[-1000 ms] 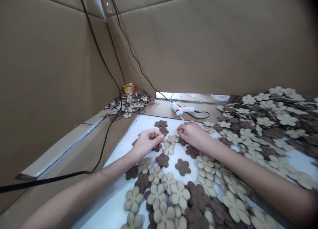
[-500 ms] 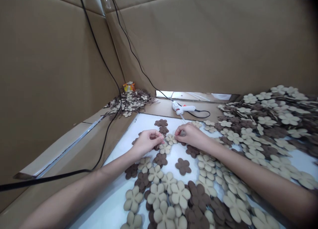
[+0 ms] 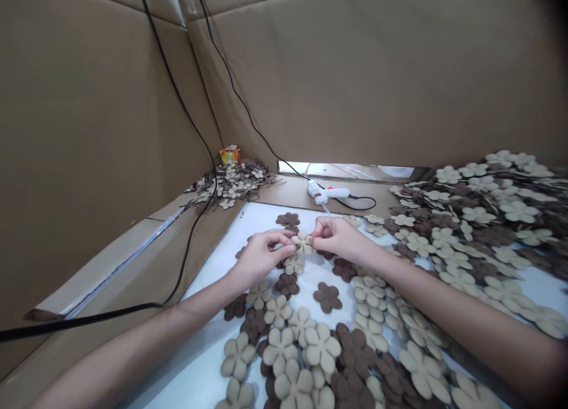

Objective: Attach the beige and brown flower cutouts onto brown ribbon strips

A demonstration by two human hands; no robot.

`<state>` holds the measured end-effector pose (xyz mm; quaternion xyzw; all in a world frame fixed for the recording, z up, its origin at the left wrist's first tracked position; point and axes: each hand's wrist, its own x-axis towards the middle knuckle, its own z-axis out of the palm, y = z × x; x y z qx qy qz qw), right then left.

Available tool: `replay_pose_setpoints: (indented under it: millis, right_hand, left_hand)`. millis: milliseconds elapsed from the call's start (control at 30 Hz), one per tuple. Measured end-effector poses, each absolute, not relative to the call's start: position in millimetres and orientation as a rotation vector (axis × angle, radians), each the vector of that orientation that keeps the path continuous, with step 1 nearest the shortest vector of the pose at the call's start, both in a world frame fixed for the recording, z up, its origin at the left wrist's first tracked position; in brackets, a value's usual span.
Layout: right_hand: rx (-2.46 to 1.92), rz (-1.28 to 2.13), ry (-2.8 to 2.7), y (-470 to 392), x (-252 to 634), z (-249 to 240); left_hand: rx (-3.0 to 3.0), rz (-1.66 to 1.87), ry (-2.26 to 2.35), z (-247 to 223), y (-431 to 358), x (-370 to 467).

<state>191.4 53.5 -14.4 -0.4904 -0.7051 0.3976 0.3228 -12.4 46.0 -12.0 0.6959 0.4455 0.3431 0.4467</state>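
Note:
A beige flower cutout [image 3: 303,242] with five rounded petals is raised between my two hands over the white board [image 3: 208,279]. My right hand [image 3: 339,238] pinches it by its right petal. At its left edge are the curled thumb and fingers of my left hand [image 3: 266,252], with a small dark bit at their tips that is too small to make out. Just below lies another beige flower [image 3: 293,266], and a brown flower [image 3: 287,284] sits under that. One brown flower [image 3: 327,297] lies by itself to the right.
A white glue gun [image 3: 326,193] with a black cord lies behind the board. Loose flowers [image 3: 474,213] are heaped on the right. Another pile [image 3: 235,181] fills the back left corner, near an orange packet [image 3: 230,155]. A black cable [image 3: 186,267] runs down the left; cardboard walls [image 3: 355,71] surround the space.
My right hand has moved left and now has the beige flower lifted against my left fingertips. My left thumb and forefinger have parted slightly around its edge.

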Motion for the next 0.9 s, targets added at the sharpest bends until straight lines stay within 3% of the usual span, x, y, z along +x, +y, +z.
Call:
replay_pose_setpoints:
  millis: [900]
  right_hand:
    - [-1.135,1.407,-1.519,41.5,177.4,0.0]
  left_hand:
    - [1.67,0.896,1.155,-0.3,36.6,-9.3]
